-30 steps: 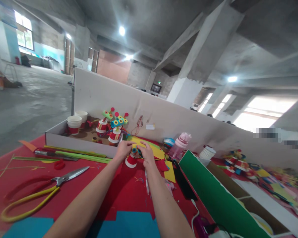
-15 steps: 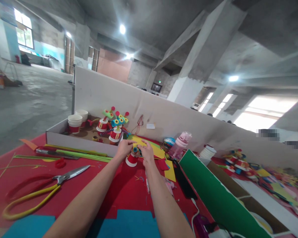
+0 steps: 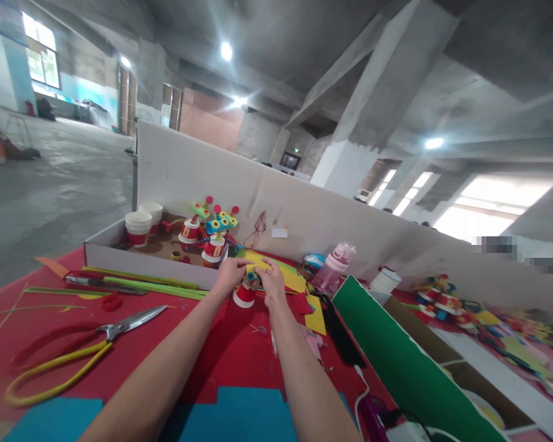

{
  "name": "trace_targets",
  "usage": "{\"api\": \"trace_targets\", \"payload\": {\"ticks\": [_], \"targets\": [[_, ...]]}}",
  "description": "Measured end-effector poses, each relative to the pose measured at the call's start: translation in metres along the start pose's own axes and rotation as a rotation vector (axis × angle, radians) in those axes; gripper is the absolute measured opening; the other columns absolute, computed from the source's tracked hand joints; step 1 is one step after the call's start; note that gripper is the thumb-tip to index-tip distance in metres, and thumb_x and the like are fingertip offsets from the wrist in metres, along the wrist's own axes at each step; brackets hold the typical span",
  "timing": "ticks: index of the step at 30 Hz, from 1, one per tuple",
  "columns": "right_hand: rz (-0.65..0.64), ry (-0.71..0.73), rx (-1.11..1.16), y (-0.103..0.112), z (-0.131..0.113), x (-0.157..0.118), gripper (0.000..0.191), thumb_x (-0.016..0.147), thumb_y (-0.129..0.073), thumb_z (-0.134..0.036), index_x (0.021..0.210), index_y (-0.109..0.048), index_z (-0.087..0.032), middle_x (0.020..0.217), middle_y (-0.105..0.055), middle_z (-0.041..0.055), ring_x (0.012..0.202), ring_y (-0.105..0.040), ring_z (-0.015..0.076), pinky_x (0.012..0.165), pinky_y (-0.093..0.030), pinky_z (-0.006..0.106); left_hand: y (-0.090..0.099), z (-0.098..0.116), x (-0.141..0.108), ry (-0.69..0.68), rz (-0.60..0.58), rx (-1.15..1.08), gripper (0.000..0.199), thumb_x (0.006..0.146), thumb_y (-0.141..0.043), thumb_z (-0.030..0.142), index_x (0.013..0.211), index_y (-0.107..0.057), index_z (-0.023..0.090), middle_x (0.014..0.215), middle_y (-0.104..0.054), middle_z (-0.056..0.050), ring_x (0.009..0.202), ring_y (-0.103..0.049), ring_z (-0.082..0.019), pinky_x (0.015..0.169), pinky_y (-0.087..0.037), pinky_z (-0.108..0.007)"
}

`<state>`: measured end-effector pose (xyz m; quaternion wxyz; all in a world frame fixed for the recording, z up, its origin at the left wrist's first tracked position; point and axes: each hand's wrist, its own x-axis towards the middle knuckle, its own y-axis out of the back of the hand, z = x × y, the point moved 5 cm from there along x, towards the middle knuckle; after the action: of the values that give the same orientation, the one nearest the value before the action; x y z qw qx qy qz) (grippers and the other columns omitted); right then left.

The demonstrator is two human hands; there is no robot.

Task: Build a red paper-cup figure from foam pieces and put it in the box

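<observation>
A small upside-down red paper cup (image 3: 244, 297) with a white rim stands on the red table. Above it sits a yellow paper piece (image 3: 251, 270) bearing a blue ring. My left hand (image 3: 232, 273) pinches this piece from the left, fingertips close to its top. From the right, my right hand (image 3: 271, 280) has its fingers closed on the same piece. Both hands nearly meet over the cup. Whether the paper is fixed to the cup, I cannot tell.
Large scissors (image 3: 113, 331) lie at the left, below green strips (image 3: 152, 287). A shallow box (image 3: 152, 273) holds cups and finished figures. To the right are a black phone (image 3: 343, 334), a pink bottle (image 3: 335, 267) and a green-sided box (image 3: 396, 356).
My hands have shifted very slightly, and more of the yellow paper shows between them. The cup has stayed in place.
</observation>
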<state>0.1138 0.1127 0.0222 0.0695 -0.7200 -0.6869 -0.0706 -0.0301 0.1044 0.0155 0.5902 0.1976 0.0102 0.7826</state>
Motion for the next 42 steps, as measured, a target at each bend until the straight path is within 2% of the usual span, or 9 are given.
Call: {"api": "trace_targets", "payload": {"ticks": [6, 9, 12, 20, 28, 34, 38, 40, 42], "targets": [[-0.017, -0.011, 0.000, 0.000, -0.004, -0.001, 0.050, 0.061, -0.067, -0.032, 0.109, -0.061, -0.019, 0.061, -0.060, -0.0046, 0.061, -0.058, 0.0160, 0.059, -0.044, 0.027, 0.001, 0.001, 0.000, -0.012, 0.010, -0.010, 0.032, 0.071, -0.057, 0.014, 0.095, -0.078, 0.017, 0.087, -0.077, -0.006, 0.085, -0.069, -0.020, 0.072, -0.051, -0.024], [-0.015, 0.024, 0.013, 0.005, -0.008, -0.001, 0.042, 0.067, -0.065, -0.043, 0.103, -0.065, -0.020, 0.084, -0.070, 0.0031, 0.082, -0.063, 0.0194, 0.068, -0.046, 0.027, 0.000, 0.000, 0.000, -0.020, 0.014, -0.024, 0.033, 0.071, -0.057, 0.015, 0.097, -0.078, 0.016, 0.082, -0.077, -0.005, 0.079, -0.068, -0.018, 0.070, -0.050, -0.023], [-0.003, 0.054, -0.005, 0.013, -0.008, 0.002, 0.040, 0.073, -0.057, -0.053, 0.095, -0.068, -0.022, 0.101, -0.070, 0.0046, 0.095, -0.061, 0.0200, 0.072, -0.044, 0.027, -0.001, -0.002, 0.000, -0.023, 0.023, -0.031, 0.034, 0.070, -0.058, 0.016, 0.098, -0.077, 0.016, 0.073, -0.075, -0.003, 0.070, -0.065, -0.016, 0.066, -0.049, -0.022], [0.018, -0.002, 0.023, 0.023, 0.002, 0.008, 0.051, 0.074, -0.051, -0.063, 0.096, -0.069, -0.020, 0.082, -0.070, 0.0039, 0.084, -0.061, 0.0209, 0.072, -0.041, 0.029, 0.002, -0.001, 0.001, -0.056, 0.042, -0.060, 0.039, 0.068, -0.053, 0.013, 0.100, -0.075, 0.014, 0.056, -0.063, 0.003, 0.051, -0.052, -0.010, 0.053, -0.041, -0.020], [0.047, -0.031, 0.060, 0.026, 0.007, 0.012, 0.051, 0.075, -0.052, -0.063, 0.095, -0.069, -0.020, 0.080, -0.072, 0.0040, 0.085, -0.062, 0.0215, 0.072, -0.041, 0.029, 0.014, 0.006, 0.007, -0.113, 0.071, -0.132, 0.035, 0.069, -0.056, 0.011, 0.099, -0.073, 0.015, 0.083, -0.074, -0.006, 0.074, -0.066, -0.016, 0.068, -0.052, -0.025], [0.068, -0.092, 0.087, 0.034, 0.004, 0.011, 0.046, 0.077, -0.053, -0.060, 0.094, -0.067, -0.020, 0.081, -0.073, 0.0046, 0.085, -0.064, 0.0219, 0.071, -0.043, 0.030, 0.026, 0.008, 0.010, -0.158, 0.144, -0.130, 0.039, 0.066, -0.052, 0.007, 0.097, -0.073, 0.017, 0.082, -0.074, -0.004, 0.078, -0.067, -0.017, 0.074, -0.053, -0.028], [0.179, -0.027, 0.092, 0.046, -0.003, -0.010, 0.039, 0.080, -0.052, -0.053, 0.094, -0.065, -0.019, 0.093, -0.072, 0.0079, 0.093, -0.064, 0.0226, 0.076, -0.046, 0.032, 0.032, 0.011, 0.011, -0.187, 0.205, -0.130, 0.033, 0.068, -0.053, 0.010, 0.094, -0.073, 0.018, 0.080, -0.073, -0.004, 0.076, -0.067, -0.016, 0.073, -0.053, -0.028], [0.250, 0.088, 0.089, 0.047, -0.005, -0.034, 0.036, 0.084, -0.048, -0.050, 0.094, -0.062, -0.019, 0.098, -0.070, 0.0089, 0.097, -0.063, 0.0221, 0.082, -0.046, 0.033, 0.037, 0.018, 0.010, -0.206, 0.254, -0.131, 0.030, 0.071, -0.054, 0.013, 0.095, -0.072, 0.017, 0.082, -0.073, -0.005, 0.077, -0.067, -0.016, 0.073, -0.053, -0.028], [0.235, 0.187, 0.061, 0.037, -0.002, -0.064, 0.033, 0.088, -0.044, -0.048, 0.096, -0.060, -0.020, 0.099, -0.069, 0.0084, 0.095, -0.063, 0.0213, 0.084, -0.046, 0.033, 0.045, 0.028, 0.007, -0.226, 0.310, -0.124, 0.029, 0.074, -0.055, 0.018, 0.099, -0.070, 0.017, 0.084, -0.072, -0.005, 0.077, -0.066, -0.016, 0.071, -0.052, -0.027]]}}
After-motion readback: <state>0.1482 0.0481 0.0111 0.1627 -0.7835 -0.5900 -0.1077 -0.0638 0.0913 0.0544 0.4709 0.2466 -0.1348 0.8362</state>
